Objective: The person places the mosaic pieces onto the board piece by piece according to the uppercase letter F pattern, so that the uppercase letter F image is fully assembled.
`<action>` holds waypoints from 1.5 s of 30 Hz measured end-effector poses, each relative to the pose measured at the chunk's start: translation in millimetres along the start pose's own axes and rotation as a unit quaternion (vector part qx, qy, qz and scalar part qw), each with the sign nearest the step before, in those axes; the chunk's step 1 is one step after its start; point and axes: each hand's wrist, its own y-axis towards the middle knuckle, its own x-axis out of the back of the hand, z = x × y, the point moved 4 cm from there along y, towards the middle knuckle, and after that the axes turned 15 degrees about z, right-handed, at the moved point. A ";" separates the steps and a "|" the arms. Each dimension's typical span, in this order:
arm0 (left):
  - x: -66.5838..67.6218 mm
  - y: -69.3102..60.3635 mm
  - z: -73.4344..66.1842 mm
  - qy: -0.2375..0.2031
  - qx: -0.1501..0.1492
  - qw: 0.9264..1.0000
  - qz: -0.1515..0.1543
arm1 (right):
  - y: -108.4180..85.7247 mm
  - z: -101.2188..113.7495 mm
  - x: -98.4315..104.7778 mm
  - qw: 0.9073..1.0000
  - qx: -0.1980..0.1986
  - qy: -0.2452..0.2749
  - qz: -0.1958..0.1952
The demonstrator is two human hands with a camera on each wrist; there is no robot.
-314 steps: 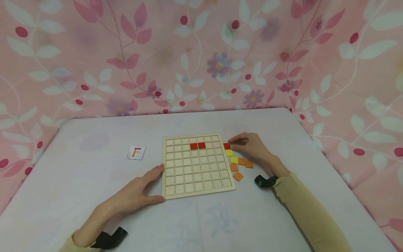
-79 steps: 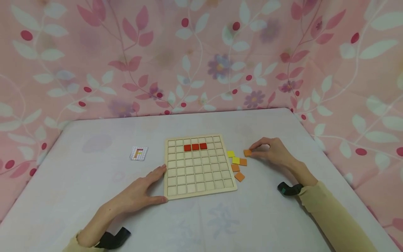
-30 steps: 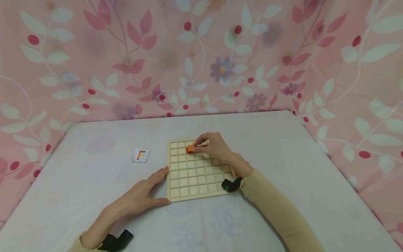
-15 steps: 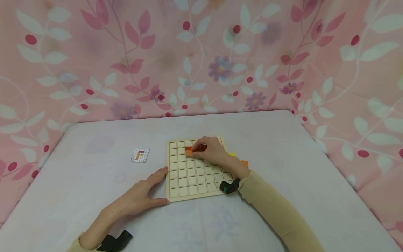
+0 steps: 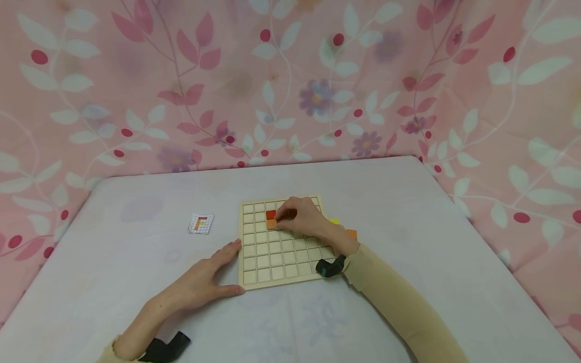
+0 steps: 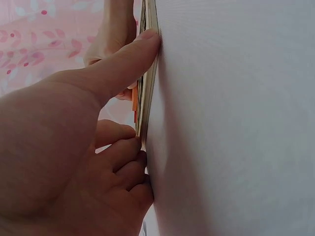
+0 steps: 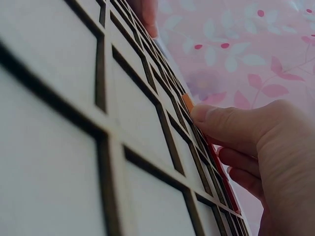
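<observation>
A square wooden grid board [image 5: 276, 259] lies on the white table. My right hand [image 5: 306, 217] is over its upper part, thumb and fingertips pinching the right side of an orange tile [image 5: 271, 225]. That tile sits in the cell just below a red tile [image 5: 270, 215]. More red [image 7: 229, 191] shows beyond the thumb in the right wrist view; in the head view the hand mostly covers that row. My left hand [image 5: 195, 285] touches the board's left edge with fairly straight fingers, its thumb at the lower left corner.
Left of the board lies a small card [image 5: 200, 224] printed with a coloured grid pattern. A yellow tile [image 5: 334, 221] and a loose orange tile [image 5: 351, 235] peek out past the right forearm, beside the board's right edge.
My right hand took an orange tile from the table at right, carried it left over the board and lowered it below the red row. A third red tile joined that row earlier. Left hand stays.
</observation>
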 end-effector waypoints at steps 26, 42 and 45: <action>1.8 2.4 0.2 -0.004 0.006 1.000 0.004 | -0.4 1.5 7.1 0.999 0.031 -0.029 -0.013; -1.9 1.0 1.3 0.002 0.009 1.000 -0.002 | -78.2 -23.1 96.2 0.996 -0.063 -0.011 -0.055; -2.0 1.8 1.1 0.003 0.007 1.000 -0.001 | -100.2 -34.4 102.5 0.994 -0.096 -0.010 -0.047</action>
